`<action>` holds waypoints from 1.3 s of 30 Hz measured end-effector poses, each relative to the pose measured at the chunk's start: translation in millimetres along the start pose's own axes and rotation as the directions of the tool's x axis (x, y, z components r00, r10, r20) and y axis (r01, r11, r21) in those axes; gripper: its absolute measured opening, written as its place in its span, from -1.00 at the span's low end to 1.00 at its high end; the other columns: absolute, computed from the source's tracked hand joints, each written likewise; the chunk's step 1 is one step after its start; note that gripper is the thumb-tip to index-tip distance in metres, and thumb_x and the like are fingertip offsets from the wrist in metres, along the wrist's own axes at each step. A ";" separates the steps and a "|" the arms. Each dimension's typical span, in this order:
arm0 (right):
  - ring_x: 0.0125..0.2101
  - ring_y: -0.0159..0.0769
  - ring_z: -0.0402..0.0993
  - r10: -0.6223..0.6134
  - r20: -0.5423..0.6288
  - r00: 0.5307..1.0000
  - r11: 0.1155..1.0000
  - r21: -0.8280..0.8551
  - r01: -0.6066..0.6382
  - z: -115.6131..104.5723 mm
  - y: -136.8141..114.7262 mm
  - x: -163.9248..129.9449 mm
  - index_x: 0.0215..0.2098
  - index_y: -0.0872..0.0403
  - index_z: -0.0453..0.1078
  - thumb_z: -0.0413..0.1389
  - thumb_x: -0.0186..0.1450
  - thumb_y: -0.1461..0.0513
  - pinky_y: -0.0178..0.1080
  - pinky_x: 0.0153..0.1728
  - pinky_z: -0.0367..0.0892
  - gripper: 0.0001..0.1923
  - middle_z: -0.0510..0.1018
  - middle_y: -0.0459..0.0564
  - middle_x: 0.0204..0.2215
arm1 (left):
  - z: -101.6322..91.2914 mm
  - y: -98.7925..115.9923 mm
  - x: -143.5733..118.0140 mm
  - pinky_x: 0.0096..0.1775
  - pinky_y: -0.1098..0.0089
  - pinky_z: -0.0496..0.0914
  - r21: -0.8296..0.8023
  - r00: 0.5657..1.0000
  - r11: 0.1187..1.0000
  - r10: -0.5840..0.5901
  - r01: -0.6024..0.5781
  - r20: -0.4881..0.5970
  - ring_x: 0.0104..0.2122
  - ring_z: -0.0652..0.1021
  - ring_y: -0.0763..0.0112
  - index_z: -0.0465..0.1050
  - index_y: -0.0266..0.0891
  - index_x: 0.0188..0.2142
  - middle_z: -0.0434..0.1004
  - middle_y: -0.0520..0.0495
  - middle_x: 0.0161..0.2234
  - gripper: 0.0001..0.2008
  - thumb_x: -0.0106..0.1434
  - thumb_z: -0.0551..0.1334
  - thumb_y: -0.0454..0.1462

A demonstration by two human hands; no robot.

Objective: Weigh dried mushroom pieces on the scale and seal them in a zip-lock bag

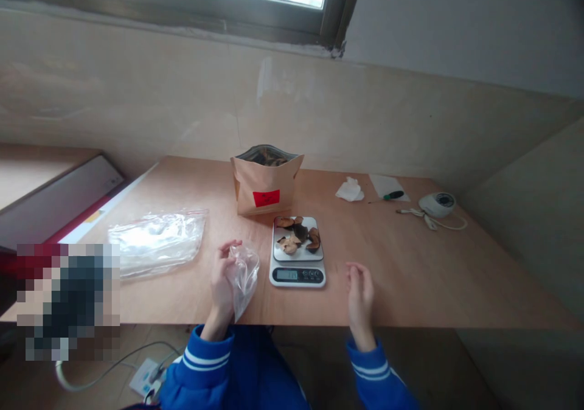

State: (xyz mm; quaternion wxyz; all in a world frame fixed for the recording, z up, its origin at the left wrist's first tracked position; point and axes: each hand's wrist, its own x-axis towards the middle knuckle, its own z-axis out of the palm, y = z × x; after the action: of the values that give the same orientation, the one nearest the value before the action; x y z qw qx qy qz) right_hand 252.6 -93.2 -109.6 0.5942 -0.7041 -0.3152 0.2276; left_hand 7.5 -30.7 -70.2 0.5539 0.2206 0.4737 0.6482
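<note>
A small transparent plastic bag (245, 273) is gripped in my left hand (223, 279), its fingers closed on the bag's edge left of the scale. My right hand (360, 291) rests by the table's front edge, right of the scale, with loosely curled fingers and nothing visible in it. Between the two hands stands a white digital kitchen scale (298, 264). Several curled brown dried slices (300, 232) lie on its plate; the display digits are too blurred to read surely. Behind the scale an open brown paper pouch (246, 185) with a red label stands upright, with more dried pieces inside.
Flat transparent bags (157, 239) lie on the left of the wooden table (410, 276). At the back right are a crumpled white tissue (350, 190), a green-handled screwdriver (393, 195) on white paper, and a white dome camera (435, 204) with its cable.
</note>
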 end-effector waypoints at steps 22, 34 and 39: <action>-0.30 -0.30 0.52 -0.116 0.591 0.798 0.993 0.047 0.110 48.7 -80.3 -117.2 -0.15 0.02 0.34 -0.02 0.35 0.18 -0.30 -0.24 0.41 -0.84 0.55 -0.03 -0.29 | -29.8 -19.5 -53.1 0.22 0.15 0.13 0.225 0.879 0.862 0.394 -0.455 0.268 0.22 0.26 0.14 0.40 -0.12 -0.02 0.32 -0.11 0.16 -0.64 0.25 0.12 -0.07; -0.33 -0.23 0.58 -0.030 0.461 0.887 0.980 0.189 -0.064 34.5 -73.5 -81.9 -0.19 0.05 0.35 0.02 0.32 0.02 -0.25 -0.34 0.49 -0.72 0.58 0.02 -0.32 | -24.3 -2.5 -50.8 -0.59 0.45 0.37 0.308 0.951 0.951 -0.090 -0.006 0.297 -0.63 0.48 0.43 0.52 -0.27 -0.28 0.53 -0.03 -0.52 -0.64 0.06 0.37 -0.04; -0.38 -0.21 0.57 -0.051 0.505 0.862 0.983 0.178 -0.047 32.8 -86.5 -32.5 -0.23 0.08 0.40 0.03 0.29 -0.02 -0.22 -0.38 0.48 -0.65 0.58 0.04 -0.35 | 5.6 11.6 -40.5 -0.73 0.54 0.14 0.289 0.960 0.956 -0.042 -0.042 0.277 -0.78 0.28 0.63 0.38 -0.27 -0.41 0.41 0.08 -0.60 -0.63 0.06 0.36 -0.01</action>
State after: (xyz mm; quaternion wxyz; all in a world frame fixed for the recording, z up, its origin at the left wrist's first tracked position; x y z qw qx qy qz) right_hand 192.1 -85.5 -32.8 0.5531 -0.5610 -0.4388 0.4322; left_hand 17.8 -65.4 -48.0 0.5766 0.3894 0.4810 0.5334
